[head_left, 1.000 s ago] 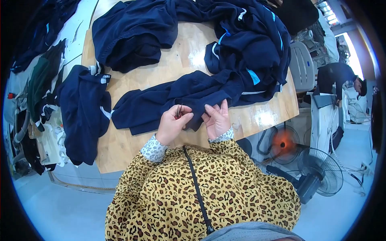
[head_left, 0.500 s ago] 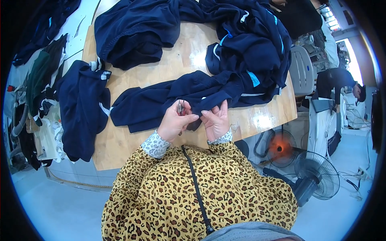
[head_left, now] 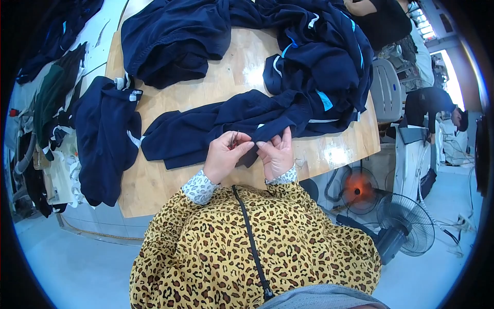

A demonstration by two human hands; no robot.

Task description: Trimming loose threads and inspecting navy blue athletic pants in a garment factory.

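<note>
navy garment, yellow leopard-print jacket, tan table, grey chair

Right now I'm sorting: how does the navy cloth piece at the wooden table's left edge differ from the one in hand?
The left navy piece extends past the wooden table, untouched; the handled navy piece lies across it, pinched by the right hand. Both are creased.
</note>
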